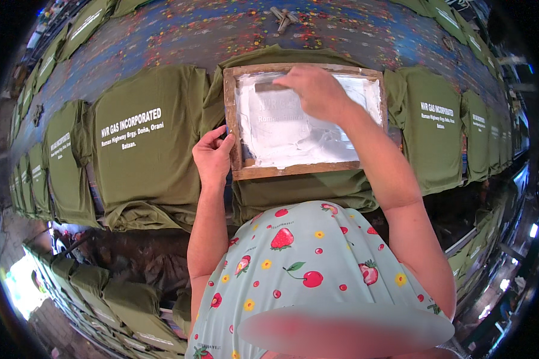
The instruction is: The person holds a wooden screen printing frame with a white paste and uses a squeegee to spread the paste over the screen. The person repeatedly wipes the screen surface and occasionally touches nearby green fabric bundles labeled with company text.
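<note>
A wooden-framed screen (305, 171) with white ink spread across its mesh lies on an olive green T-shirt (293, 197). My left hand (214, 152) grips the left side of that frame, thumb and fingertips at its edge. Near the upper middle of the screen my right hand (311, 90) is closed on a squeegee (268, 87), whose dark blade rests across the inked mesh; my forearm hides the screen's lower right part. Faint lettering shows through the white ink.
Olive shirts with white printing lie on the colour-spattered table (191, 42) to the left (141, 161) and right (428, 146). A small bundle of sticks (284, 19) sits at the far side. Behind me, more shirts (126, 305) hang over another long table beyond a dark gap.
</note>
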`<action>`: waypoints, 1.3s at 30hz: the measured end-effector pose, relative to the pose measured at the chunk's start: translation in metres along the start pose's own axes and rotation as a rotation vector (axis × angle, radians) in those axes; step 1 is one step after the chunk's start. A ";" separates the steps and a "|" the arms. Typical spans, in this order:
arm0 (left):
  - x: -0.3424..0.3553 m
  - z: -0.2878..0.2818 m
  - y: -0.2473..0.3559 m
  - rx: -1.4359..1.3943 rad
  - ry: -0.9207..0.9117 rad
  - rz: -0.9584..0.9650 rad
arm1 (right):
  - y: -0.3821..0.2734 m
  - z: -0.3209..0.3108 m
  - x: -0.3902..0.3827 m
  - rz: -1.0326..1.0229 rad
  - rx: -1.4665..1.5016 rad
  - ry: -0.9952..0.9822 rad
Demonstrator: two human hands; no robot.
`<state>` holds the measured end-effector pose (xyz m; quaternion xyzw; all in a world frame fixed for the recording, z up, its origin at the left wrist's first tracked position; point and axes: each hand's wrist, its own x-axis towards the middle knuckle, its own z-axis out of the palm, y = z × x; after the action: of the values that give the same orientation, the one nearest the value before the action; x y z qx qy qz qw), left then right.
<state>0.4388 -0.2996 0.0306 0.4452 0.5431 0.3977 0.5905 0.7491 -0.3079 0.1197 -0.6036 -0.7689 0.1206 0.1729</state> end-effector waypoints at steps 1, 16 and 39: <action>0.000 0.000 0.000 -0.003 -0.001 -0.001 | -0.003 0.003 -0.006 0.009 -0.021 -0.044; -0.002 0.000 0.006 0.032 0.006 -0.035 | -0.025 -0.010 -0.062 -0.049 0.161 -0.121; -0.010 0.005 0.017 0.187 0.111 -0.051 | 0.094 -0.083 -0.071 -0.411 -0.068 -0.276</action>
<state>0.4431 -0.3044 0.0495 0.4616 0.6209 0.3541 0.5254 0.8815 -0.3557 0.1500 -0.4180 -0.8954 0.1382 0.0668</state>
